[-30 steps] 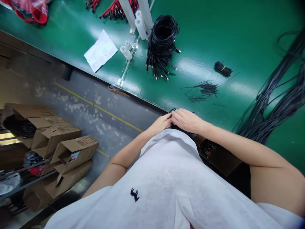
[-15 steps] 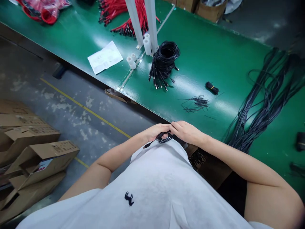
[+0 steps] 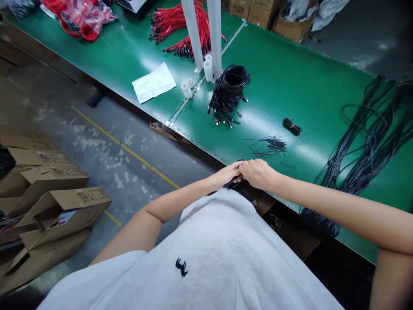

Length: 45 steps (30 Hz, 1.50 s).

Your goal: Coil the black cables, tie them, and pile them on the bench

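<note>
**One cable in hand, a whole heap left on the belt**

So the thing being worked was a thin black cable [image 3: 232, 184], pinched between both hands right at the near edge of the green bench [image 3: 290, 77], just above the person's white shirt [image 3: 209, 258]. You could only see a short dark bit of it poking out under the knuckles, so I couldn't tell how much was gathered up or whether a tie was on it. The left hand [image 3: 226, 174] had its fingers curled together onto the cable, and the right hand [image 3: 258, 173] was closed over it from the other side, knuckles touching the left's fingertips.

Going outward: just past the hands lay a scatter of loose black twist ties [image 3: 269, 146], and a little further a small tied bundle of them [image 3: 292, 126] with a yellow band. Further back sat a finished-looking coil of black cables [image 3: 230, 88], plug ends fanned toward the near edge. Off to the right, well apart, a big tangle of loose black cables [image 3: 364, 146] sprawled across the bench and drooped over its edge.

My read: one batch looked done, the one in hand was mid-way at best, and that right-side heap looked untouched. Red cables [image 3: 180, 26] sat at the far side by the white posts [image 3: 203, 30].
</note>
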### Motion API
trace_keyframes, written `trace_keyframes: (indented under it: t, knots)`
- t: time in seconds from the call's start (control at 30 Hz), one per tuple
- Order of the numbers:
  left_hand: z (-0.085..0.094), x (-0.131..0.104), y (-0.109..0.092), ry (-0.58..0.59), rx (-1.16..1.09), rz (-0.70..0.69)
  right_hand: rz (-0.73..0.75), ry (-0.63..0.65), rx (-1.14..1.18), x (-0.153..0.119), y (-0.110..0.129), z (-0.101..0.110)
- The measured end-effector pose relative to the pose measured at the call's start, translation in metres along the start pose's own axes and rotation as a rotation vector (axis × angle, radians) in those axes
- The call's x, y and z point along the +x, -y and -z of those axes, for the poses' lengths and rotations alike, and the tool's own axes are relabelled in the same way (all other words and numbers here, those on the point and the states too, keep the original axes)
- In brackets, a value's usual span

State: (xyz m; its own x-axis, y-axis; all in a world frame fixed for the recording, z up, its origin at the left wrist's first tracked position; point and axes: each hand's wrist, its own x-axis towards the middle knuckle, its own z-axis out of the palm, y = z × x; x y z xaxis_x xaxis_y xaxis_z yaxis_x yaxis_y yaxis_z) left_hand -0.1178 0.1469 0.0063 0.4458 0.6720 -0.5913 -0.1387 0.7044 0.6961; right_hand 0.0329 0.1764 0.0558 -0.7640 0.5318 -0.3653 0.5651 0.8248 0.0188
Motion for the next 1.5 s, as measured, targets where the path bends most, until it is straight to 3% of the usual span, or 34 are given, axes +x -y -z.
trace_keyframes:
  t: [0.1,0.2,0.33,0.47,0.67,0.8,0.87,0.93,0.97,1.0,1.1,1.13,1.17,1.23,1.33,1.43,1.5]
  knots:
    - [0.001,0.021,0.003,-0.127,0.12,-0.195,-0.273,0.035,0.129,0.019,-0.013,-0.001]
    - [0.016,0.035,-0.002,-0.169,0.56,-0.395,-0.422,-0.016,0.229,0.032,-0.022,-0.006]
    - [0.03,0.041,-0.015,-0.25,1.269,-0.461,-0.412,-0.051,0.221,0.034,-0.02,-0.02]
    - [0.021,0.044,-0.018,-0.259,1.523,-0.323,-0.278,-0.023,0.113,0.029,-0.015,-0.039]
    - [0.019,0.039,-0.01,0.101,1.243,-0.066,-0.003,0.013,-0.01,0.022,-0.025,-0.054]
    - [0.003,0.035,-0.004,0.139,0.819,0.07,-0.009,0.02,-0.057,0.034,-0.028,-0.044]
    - [-0.008,0.03,-0.001,0.244,0.583,0.12,-0.018,0.04,-0.09,0.04,-0.027,-0.039]
    - [-0.014,0.02,-0.001,0.407,0.504,0.108,-0.013,0.034,-0.12,0.041,-0.027,-0.037]
    - [-0.012,0.015,-0.002,0.417,0.54,0.053,-0.009,0.023,-0.126,0.039,-0.027,-0.037]
    - [-0.008,0.01,-0.004,0.346,0.616,-0.044,-0.004,0.009,-0.126,0.036,-0.028,-0.038]
    - [0.014,0.007,-0.011,-0.142,0.892,-0.463,0.019,-0.051,-0.129,0.025,-0.029,-0.039]
    - [0.023,0.011,-0.012,-0.232,0.953,-0.547,0.034,-0.07,-0.137,0.022,-0.03,-0.039]
    - [0.029,0.017,-0.012,-0.225,0.997,-0.568,0.05,-0.082,-0.144,0.02,-0.03,-0.039]
    - [0.037,0.035,-0.008,-0.056,1.0,-0.471,0.068,-0.081,-0.145,0.02,-0.03,-0.038]
    - [0.034,0.06,0.004,0.122,0.794,-0.292,0.07,-0.053,-0.12,0.024,-0.029,-0.037]
    - [0.028,0.066,0.013,0.13,0.668,-0.219,0.029,-0.03,-0.087,0.028,-0.026,-0.037]
    - [0.027,0.061,0.012,0.082,0.833,-0.208,-0.023,-0.023,-0.049,0.029,-0.023,-0.039]
